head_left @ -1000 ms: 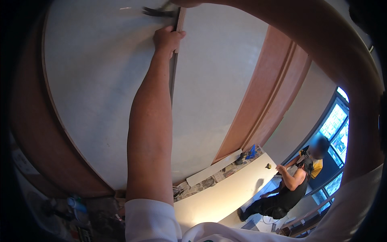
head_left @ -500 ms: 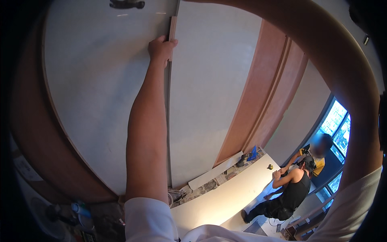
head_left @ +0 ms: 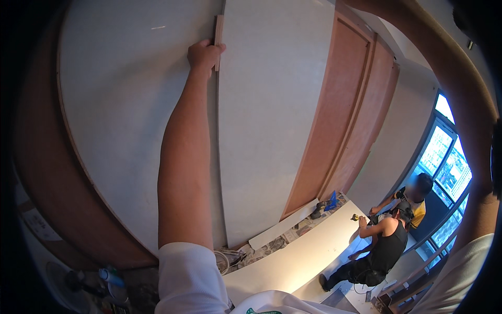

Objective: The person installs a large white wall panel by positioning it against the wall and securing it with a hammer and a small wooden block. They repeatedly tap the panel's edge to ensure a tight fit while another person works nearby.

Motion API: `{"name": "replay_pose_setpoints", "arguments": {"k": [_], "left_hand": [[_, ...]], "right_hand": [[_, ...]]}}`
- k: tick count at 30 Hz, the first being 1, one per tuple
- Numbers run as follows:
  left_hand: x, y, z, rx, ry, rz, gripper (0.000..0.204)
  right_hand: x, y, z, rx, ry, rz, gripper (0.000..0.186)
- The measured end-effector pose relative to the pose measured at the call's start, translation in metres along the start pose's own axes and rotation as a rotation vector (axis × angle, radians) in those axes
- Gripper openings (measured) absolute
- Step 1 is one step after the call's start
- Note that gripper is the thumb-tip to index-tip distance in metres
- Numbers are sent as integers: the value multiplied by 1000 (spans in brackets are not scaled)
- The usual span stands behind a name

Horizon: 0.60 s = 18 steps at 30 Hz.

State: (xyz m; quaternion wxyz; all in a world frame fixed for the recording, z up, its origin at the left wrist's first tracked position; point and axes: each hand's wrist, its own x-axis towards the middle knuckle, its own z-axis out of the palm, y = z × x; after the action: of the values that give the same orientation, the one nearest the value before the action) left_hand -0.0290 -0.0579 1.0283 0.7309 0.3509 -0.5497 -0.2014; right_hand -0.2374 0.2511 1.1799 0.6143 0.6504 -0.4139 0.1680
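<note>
My left hand [head_left: 205, 54] is closed around a short wooden block [head_left: 218, 43], with the thumb across its face. The block stands upright along the seam where two pale panels meet: the wide left panel [head_left: 120, 120] and the right panel [head_left: 266, 120]. A narrow dark gap runs down that seam below my hand. My right forearm [head_left: 460, 63] arches up the right side and leaves through the top edge, so the right hand is out of the picture.
Reddish-brown wood panels [head_left: 334, 115] stand right of the pale ones. Below lies a long white board [head_left: 293, 261], beside newspaper strips [head_left: 277, 239] with tools. Two people work near the window [head_left: 439, 149], one in a black sleeveless top [head_left: 387, 248]. A fan [head_left: 60, 280] stands lower left.
A hammer head at the top edge has gone out of view. My right arm has shifted up and to the right. The left hand still grips the block at the seam.
</note>
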Motion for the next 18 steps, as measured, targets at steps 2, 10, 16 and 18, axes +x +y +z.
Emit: {"name": "replay_pose_setpoints", "arguments": {"k": [2,10,16,18], "left_hand": [[0,7,-1,-34,-25,-1,35],[-8,18,-11,-21,-46,-20,38],[-15,22,-15,-17,-85,31,35],[-14,20,-15,-23,-62,68,33]], "right_hand": [[-1,3,1,-4,-20,10,22],[20,-27,11,43,27,-67,21],[68,-68,15,-94,-100,-174,19],[73,-82,15,-107,-103,-202,19]]}}
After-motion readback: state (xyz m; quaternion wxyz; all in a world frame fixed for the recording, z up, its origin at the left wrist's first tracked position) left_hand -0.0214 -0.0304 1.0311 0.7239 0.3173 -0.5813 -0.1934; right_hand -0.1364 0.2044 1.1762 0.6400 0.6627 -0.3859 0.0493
